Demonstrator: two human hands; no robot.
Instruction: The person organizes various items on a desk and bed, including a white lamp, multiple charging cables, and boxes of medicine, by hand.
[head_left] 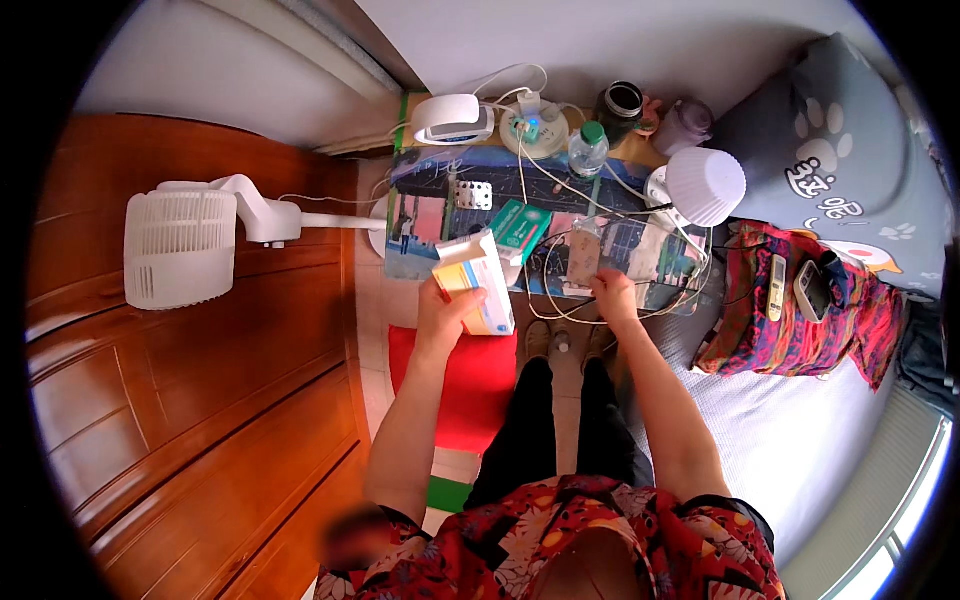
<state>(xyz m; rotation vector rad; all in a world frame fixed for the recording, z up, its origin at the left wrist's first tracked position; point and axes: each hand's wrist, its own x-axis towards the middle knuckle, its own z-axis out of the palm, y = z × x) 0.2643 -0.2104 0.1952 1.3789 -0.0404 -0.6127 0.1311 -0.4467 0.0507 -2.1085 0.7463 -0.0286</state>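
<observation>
Left grip (446,315) held one white-yellow box (491,285); one green box (521,228) lay just beyond. Right grip (615,294) was beside one brownish packet (583,255), hold unclear.

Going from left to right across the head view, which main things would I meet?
White slatted appliance, white-and-yellow box in the left hand, right hand, white lampshade, slim yellow device, rounded dark-screened device.

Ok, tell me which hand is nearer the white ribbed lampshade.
Right. The right hand is left of the white ribbed lampshade and closer to the body; the left hand, holding a white-and-yellow carton, is much farther to its left.
</observation>
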